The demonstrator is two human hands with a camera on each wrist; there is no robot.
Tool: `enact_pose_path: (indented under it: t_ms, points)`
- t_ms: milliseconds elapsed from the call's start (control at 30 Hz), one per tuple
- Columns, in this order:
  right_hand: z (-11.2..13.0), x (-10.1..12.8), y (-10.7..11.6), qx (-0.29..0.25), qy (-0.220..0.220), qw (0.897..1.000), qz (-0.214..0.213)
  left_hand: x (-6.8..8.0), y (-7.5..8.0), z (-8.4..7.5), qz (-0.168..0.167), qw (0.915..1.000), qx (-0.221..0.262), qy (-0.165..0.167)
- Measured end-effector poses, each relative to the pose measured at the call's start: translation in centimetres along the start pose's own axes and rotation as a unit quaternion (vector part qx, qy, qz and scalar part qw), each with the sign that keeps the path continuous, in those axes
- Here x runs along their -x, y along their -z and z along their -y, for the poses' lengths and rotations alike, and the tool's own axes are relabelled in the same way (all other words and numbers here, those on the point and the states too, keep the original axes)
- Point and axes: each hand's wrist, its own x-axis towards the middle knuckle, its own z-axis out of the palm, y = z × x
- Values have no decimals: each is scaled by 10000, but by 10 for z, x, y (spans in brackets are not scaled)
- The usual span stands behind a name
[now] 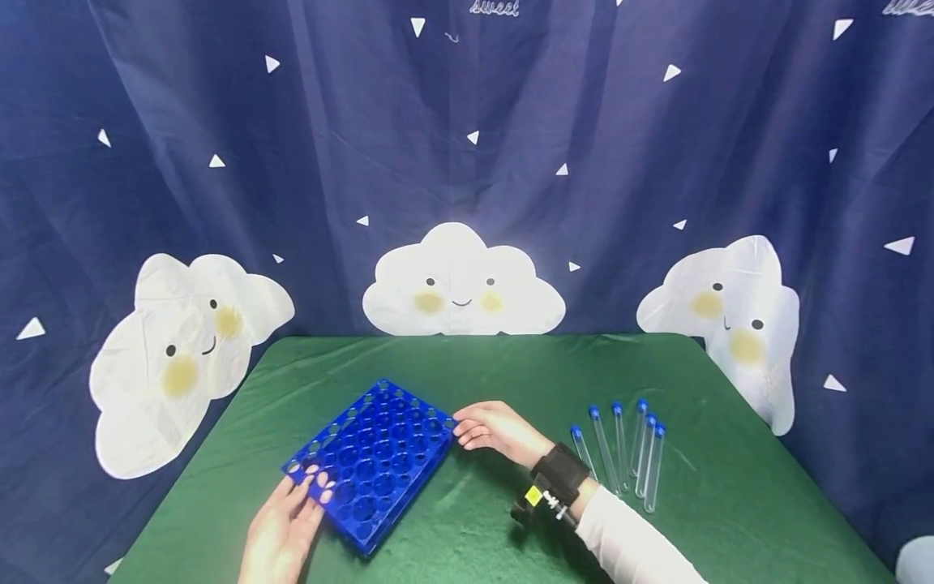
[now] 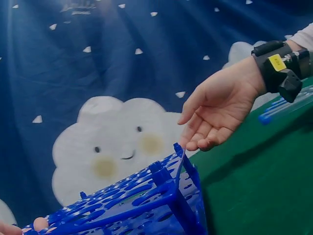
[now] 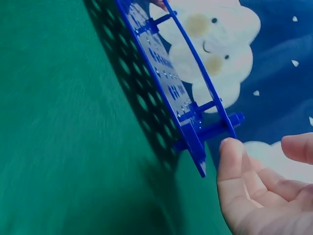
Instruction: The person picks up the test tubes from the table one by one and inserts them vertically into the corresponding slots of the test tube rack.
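Observation:
A blue plastic test tube rack (image 1: 384,454) with rows of round holes is held at an angle over the green table, left of the middle. At its near left corner my left hand (image 1: 283,531) grips the top plate, and its fingers show through the holes. My right hand (image 1: 503,431) touches the far right corner of the rack (image 3: 210,129) with its fingertips. In the right wrist view the thumb stands apart from that corner. Several clear test tubes (image 1: 620,454) with blue caps lie to the right of the right hand.
A green cloth covers the table (image 1: 467,519). Behind it hangs a dark blue curtain (image 1: 467,105) with white clouds and triangles. A black strap with a small camera (image 1: 558,478) sits on the right wrist.

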Motion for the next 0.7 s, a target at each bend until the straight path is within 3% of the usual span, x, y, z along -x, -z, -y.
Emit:
enact_pose_path:
  t_ms: [133, 400, 700]
  points:
    - [1, 20, 22, -232, -57, 9994, 233, -5, -17, 10, -345, 9968, -700, 175]
    - [3, 64, 53, -601, -150, 9969, 478, -18, -43, 34, -14, 9922, -1245, -4]
    - [3, 116, 75, -1154, -33, 9920, 506, -49, -73, 52, 237, 9821, -1870, 62]
